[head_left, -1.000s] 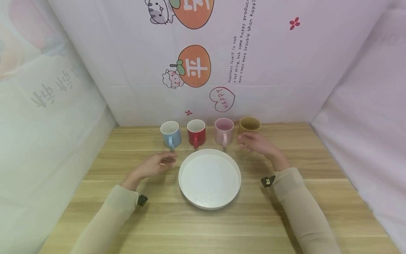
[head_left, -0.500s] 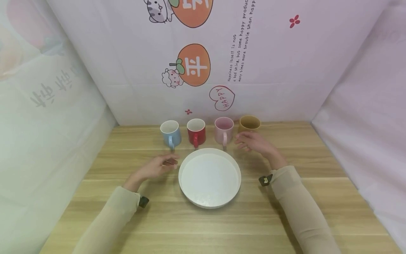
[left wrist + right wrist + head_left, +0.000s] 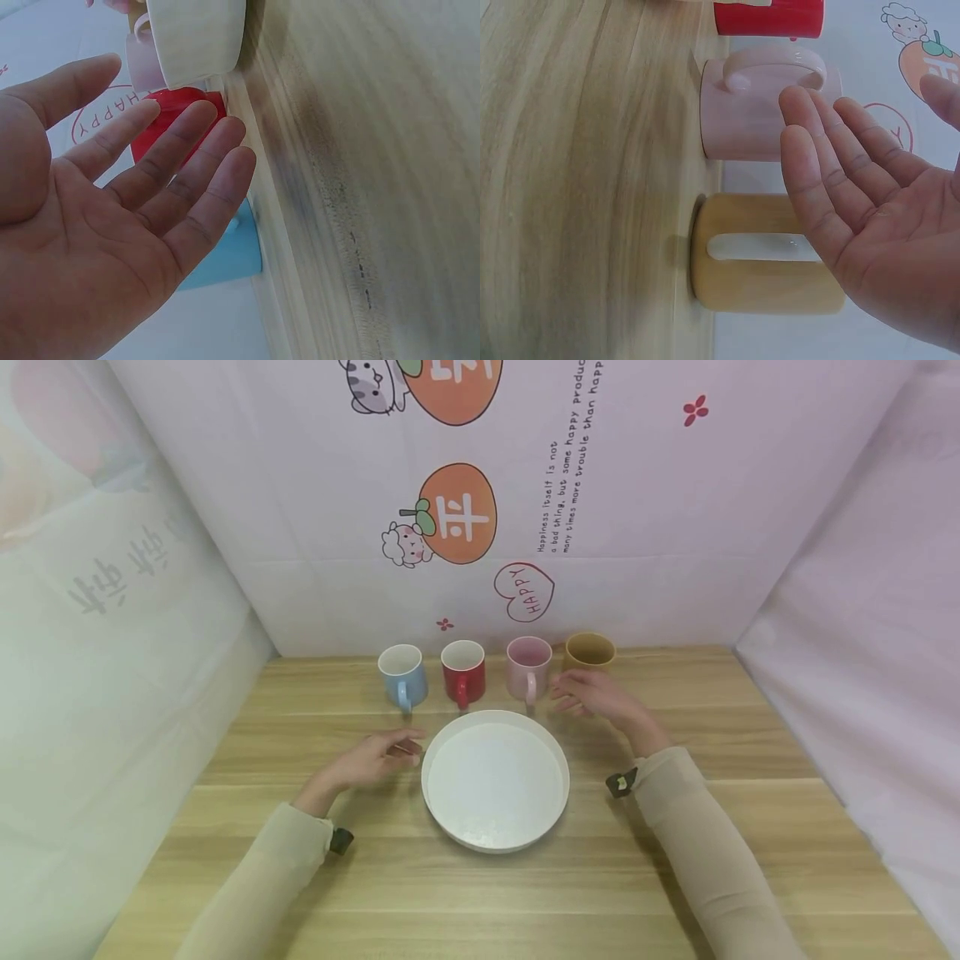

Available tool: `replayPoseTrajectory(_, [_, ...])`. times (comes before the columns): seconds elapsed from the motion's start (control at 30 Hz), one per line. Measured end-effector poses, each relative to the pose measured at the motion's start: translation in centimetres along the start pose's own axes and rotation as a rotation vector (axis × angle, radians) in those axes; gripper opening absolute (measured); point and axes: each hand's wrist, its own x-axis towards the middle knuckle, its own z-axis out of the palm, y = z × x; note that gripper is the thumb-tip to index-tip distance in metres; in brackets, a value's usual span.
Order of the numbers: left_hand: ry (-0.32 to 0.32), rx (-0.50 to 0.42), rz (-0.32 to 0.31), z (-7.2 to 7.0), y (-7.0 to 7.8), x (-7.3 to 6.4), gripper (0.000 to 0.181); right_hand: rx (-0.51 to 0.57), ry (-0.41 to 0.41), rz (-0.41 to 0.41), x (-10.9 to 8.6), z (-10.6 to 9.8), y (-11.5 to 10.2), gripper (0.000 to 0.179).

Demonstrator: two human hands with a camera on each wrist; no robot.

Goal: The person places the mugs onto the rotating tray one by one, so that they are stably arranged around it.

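A round white tray (image 3: 496, 843) lies on the wooden table, with my left hand (image 3: 375, 758) just off its left rim. That hand has its fingers extended and holds nothing; the left wrist view shows its bare palm (image 3: 97, 240). My right hand (image 3: 596, 695) hovers before the yellow mug (image 3: 590, 650), partly covering it, fingers loosely extended and nothing in them. Along the back stand a light blue mug (image 3: 405, 678), a red mug (image 3: 465, 675) and a pink mug (image 3: 529, 670). The pink mug's handle (image 3: 776, 64) shows near my right fingertips in the right wrist view.
A white printed cloth (image 3: 637, 527) rises right behind the mugs, and further white cloth hangs on both sides. Wooden tabletop (image 3: 480, 902) stretches in front of the tray. Dark wrist cameras sit at both beige sleeves (image 3: 705, 835).
My right hand has drifted slightly left, toward the pink mug. My left hand has shifted a little right, closer to the tray's rim. The mugs and tray stay in place.
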Motion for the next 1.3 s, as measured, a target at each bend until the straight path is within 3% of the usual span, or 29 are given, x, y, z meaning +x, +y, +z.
replayPoseTrajectory(0.63, [0.006,-0.011,0.042,0.6,-0.8,-0.1,0.048,0.029,-0.003,0.022,0.4,0.7,-0.3,0.056])
replayPoseTrajectory(1.3, [-0.003,-0.014,-0.012,1.0,-1.0,0.1,0.049,0.046,0.002,0.053,2.4,1.2,0.6,0.059])
